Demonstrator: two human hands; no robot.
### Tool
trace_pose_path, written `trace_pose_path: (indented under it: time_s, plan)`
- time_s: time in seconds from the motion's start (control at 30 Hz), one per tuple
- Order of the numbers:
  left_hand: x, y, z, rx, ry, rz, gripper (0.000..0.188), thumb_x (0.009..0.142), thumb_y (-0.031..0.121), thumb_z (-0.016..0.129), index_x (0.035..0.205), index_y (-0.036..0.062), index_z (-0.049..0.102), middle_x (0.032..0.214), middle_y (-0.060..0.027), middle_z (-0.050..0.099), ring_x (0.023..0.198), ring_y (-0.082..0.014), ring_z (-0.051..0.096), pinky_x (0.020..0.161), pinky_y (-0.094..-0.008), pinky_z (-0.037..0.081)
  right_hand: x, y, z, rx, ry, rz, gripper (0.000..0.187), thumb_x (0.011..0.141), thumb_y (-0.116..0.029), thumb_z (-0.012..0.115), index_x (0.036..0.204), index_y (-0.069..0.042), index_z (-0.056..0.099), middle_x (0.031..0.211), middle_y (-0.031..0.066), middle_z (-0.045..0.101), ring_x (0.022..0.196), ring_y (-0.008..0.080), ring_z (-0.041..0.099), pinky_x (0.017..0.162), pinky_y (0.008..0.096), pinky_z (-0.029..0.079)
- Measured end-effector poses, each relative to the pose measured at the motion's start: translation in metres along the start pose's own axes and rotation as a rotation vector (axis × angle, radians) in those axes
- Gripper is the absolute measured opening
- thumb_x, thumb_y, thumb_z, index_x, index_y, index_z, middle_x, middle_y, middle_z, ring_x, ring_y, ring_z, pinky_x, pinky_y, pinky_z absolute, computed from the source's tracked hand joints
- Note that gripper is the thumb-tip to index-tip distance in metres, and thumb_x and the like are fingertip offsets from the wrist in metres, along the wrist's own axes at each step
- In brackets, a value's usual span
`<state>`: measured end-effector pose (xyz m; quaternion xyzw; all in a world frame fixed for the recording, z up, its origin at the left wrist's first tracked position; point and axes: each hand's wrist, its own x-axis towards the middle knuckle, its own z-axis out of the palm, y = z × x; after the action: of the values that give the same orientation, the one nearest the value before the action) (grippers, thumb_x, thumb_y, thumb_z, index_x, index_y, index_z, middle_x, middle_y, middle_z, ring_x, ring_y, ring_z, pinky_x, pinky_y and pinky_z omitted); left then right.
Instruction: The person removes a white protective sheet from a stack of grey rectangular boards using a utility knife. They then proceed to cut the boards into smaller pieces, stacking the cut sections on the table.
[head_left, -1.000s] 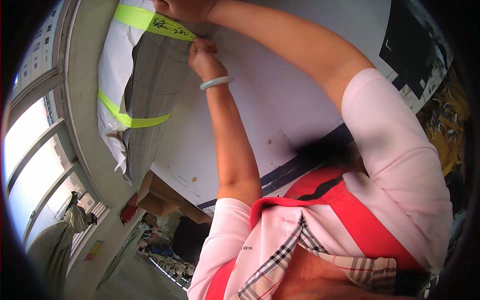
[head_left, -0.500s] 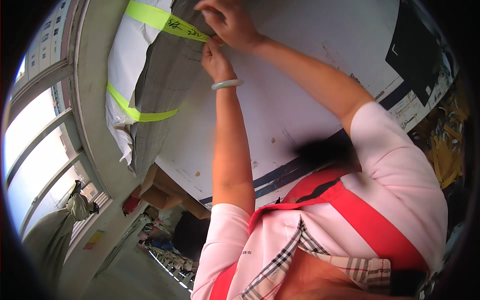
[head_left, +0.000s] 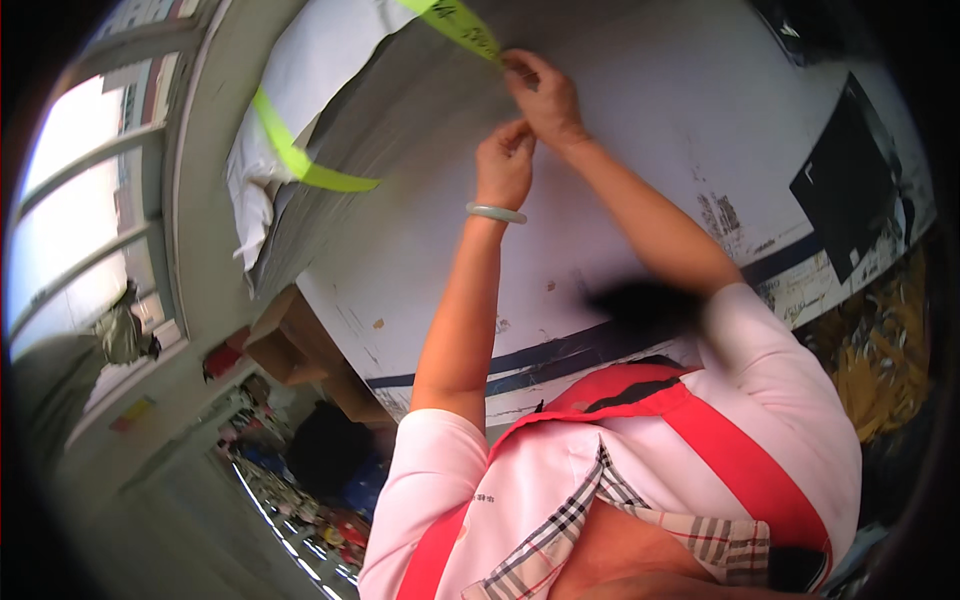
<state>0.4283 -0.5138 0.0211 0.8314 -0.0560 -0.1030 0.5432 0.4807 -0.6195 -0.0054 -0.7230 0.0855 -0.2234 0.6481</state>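
A neon yellow-green strip (head_left: 460, 28) with dark handwriting runs off the bundle of grey sheets (head_left: 385, 115) at the upper left. At its free end, my right hand (head_left: 548, 105) is closed, pinching the strip between thumb and fingers. Just below and left of it is my left hand (head_left: 503, 165), with a pale bangle at the wrist. Its thumb and fingers are pressed together, apart from the strip; anything between them is too small to make out. White wrapping (head_left: 310, 70) covers the bundle's left side, and a second neon strip (head_left: 290, 150) crosses its nearer end.
Beneath my arms spreads a white tabletop (head_left: 620, 190) with dark bands along its near side. A black sheet (head_left: 850, 180) lies at the right, beside a heap of brown strips (head_left: 885, 350). Cardboard boxes (head_left: 290, 335) stand beyond the table's left corner, near the windows (head_left: 80, 220).
My right hand has come down onto the strip's end and closed on it. My left hand, earlier at that end, is now lower and off it. The whole view has shifted.
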Motion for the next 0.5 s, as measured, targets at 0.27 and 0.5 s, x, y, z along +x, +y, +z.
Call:
trace_pose_path:
  time_s: [0.27, 0.5]
  plan:
    - [-0.103, -0.06, -0.06, -0.137, 0.188, -0.342, 0.023, 0.088, 0.007, 0.055, 0.108, -0.0027, 0.062, 0.101, -0.0097, 0.065, 0.088, -0.0176, 0.064, 0.078, -0.0275, 0.05, -0.057, 0.005, 0.009, -0.126, -0.211, 0.096, 0.017, 0.083, -0.013, 0.06, 0.099, -0.006, 0.06, 0.087, 0.0055, 0.062, 0.079, 0.0195, 0.058, 0.073, 0.0313, 0.047]
    - [-0.168, -0.079, -0.137, -0.22, 0.384, -0.406, 0.025, 0.089, 0.01, 0.056, 0.112, -0.0004, 0.061, 0.103, -0.0106, 0.065, 0.089, -0.0188, 0.064, 0.077, -0.0291, 0.052, -0.143, -0.001, 0.034, -0.086, -0.647, 0.228, 0.028, 0.087, -0.017, 0.056, 0.112, -0.006, 0.061, 0.094, 0.0051, 0.063, 0.083, 0.0155, 0.058, 0.076, 0.0282, 0.046]
